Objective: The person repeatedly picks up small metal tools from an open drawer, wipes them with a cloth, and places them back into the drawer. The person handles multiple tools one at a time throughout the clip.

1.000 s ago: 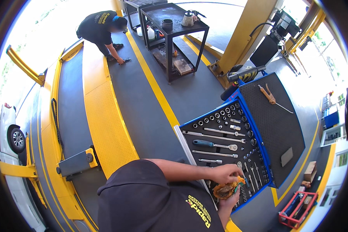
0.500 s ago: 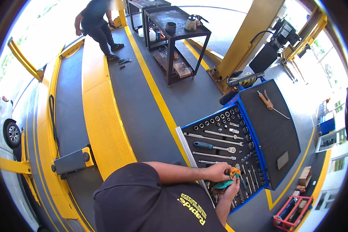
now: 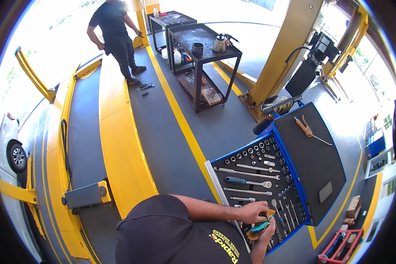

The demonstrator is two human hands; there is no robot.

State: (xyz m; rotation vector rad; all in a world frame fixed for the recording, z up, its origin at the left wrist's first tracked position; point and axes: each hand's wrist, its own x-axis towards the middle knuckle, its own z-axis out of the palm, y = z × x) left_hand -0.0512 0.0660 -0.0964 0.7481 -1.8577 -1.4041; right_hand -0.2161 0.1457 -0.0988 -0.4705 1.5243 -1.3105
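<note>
Over the open drawer [image 3: 246,166] of a blue tool chest, my two hands are close together on a crumpled teal and orange cloth [image 3: 258,228]. My left hand [image 3: 252,213] pinches its upper edge, fingers bent inward. Cupped beneath and around the far side is my right hand [image 3: 267,233]. Whether anything is wrapped inside the cloth cannot be seen. Just beyond the hands, a ratchet with a blue handle [image 3: 236,180], long bars, sockets [image 3: 249,151] and wrenches [image 3: 290,214] lie in the drawer's dark foam.
On the chest's black top [image 3: 308,154] lie an air blow gun [image 3: 304,126] and a flat grey object [image 3: 325,192]. A black cart [image 3: 202,33] holds a can and a jug. Yellow lift ramps [image 3: 123,132] run along the left. A co-worker [image 3: 114,35] stands at the back.
The view has tilted, so the scene sits slightly lower and further right. Both hands stay on the cloth, my left hand now more over its top. The co-worker's arms have shifted.
</note>
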